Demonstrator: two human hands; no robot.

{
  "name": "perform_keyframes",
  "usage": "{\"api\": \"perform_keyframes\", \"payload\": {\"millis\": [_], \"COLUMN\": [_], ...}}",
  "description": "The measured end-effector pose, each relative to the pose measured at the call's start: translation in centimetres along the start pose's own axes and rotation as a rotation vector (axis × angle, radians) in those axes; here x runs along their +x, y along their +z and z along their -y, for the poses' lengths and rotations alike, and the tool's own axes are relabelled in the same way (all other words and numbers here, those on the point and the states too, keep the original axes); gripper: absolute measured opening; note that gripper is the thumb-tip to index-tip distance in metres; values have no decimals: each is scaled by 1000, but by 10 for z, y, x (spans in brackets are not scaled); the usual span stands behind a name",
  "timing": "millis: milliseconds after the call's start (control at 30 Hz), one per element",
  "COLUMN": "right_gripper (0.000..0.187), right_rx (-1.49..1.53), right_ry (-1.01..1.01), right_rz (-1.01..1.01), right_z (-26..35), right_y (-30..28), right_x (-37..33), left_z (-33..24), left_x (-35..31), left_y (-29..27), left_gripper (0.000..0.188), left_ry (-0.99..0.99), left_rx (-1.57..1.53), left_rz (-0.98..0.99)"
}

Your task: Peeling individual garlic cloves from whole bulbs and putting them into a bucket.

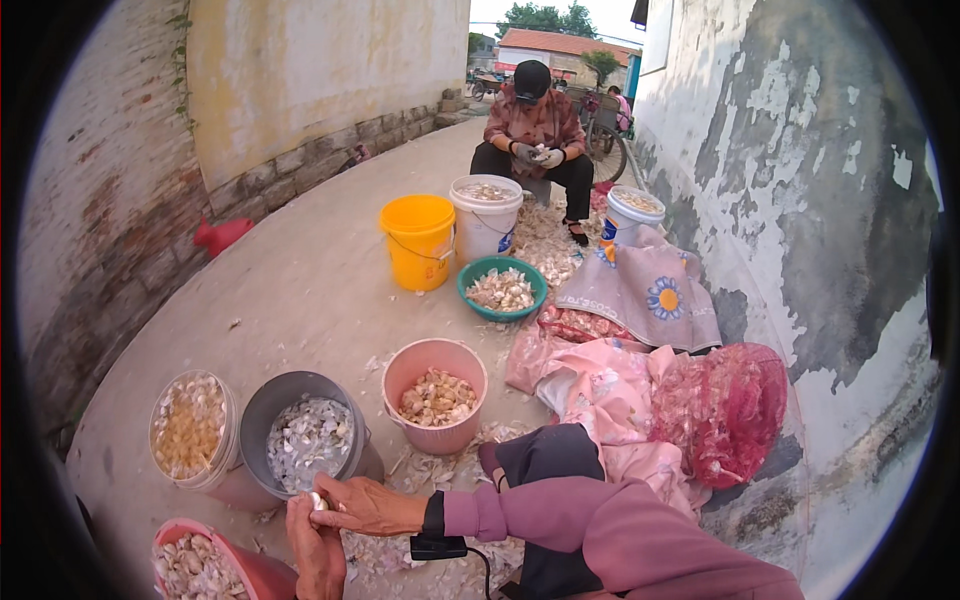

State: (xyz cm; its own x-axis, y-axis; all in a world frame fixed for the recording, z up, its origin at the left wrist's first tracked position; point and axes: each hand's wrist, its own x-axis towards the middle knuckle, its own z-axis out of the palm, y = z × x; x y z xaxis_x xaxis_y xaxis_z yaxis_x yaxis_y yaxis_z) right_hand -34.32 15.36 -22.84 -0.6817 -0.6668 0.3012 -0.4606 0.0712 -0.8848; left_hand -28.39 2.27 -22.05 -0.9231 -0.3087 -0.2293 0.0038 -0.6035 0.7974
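A pale garlic clove (318,501) is pinched between my two hands at the lower left, just in front of the grey bucket. My left hand (318,552) comes up from the lower edge with its fingers closed around the clove's near side. From the right, my right hand (374,506) presses thumb and fingers on the same clove; a black strap and small black box sit at that wrist. The grey bucket (374,462) holds many whitish cloves. Beside my left hand stands a pink-red bucket (262,572) of garlic. A pink bucket (435,352) with brownish garlic is farther off.
A white bucket (232,440) of garlic stands far left. Ahead are a yellow bucket (416,262), a white bucket (485,228) and a green basin (470,302). A seated gloved person (535,125) handles garlic. Red mesh sacks (725,410) lie along the right wall; peelings litter the ground.
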Motion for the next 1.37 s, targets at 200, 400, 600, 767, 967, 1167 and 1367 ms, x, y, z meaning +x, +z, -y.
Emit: {"api": "perform_keyframes", "payload": {"millis": [200,400,600,767,967,1167,1367], "right_gripper": [36,31,28,20,17,21,19], "right_rx": [-124,-221,-349,-262,-298,326,602], "right_ry": [34,-67,-170,-192,-368,144,445], "right_rz": [-7,-69,-84,-103,-164,-48,6], "right_z": [8,14,-4,-18,-14,-1,-8], "right_y": [5,7,15,6,7,15,43], "right_x": [-2,-2,-1,-1,1,3,-6], "left_z": [-2,5,13,10,11,-4,6], "left_x": [-2,1,7,3,6,-12,-27], "left_y": [-6,-4,-11,0,-6,-15,-38], "left_gripper": [10,11,13,16,13,10,8], "left_ry": [-35,71,119,61,87,13,-51], "left_rx": [84,141,160,203,229,205,308], "left_rz": [87,0,3,31,75,-25,-122]}}
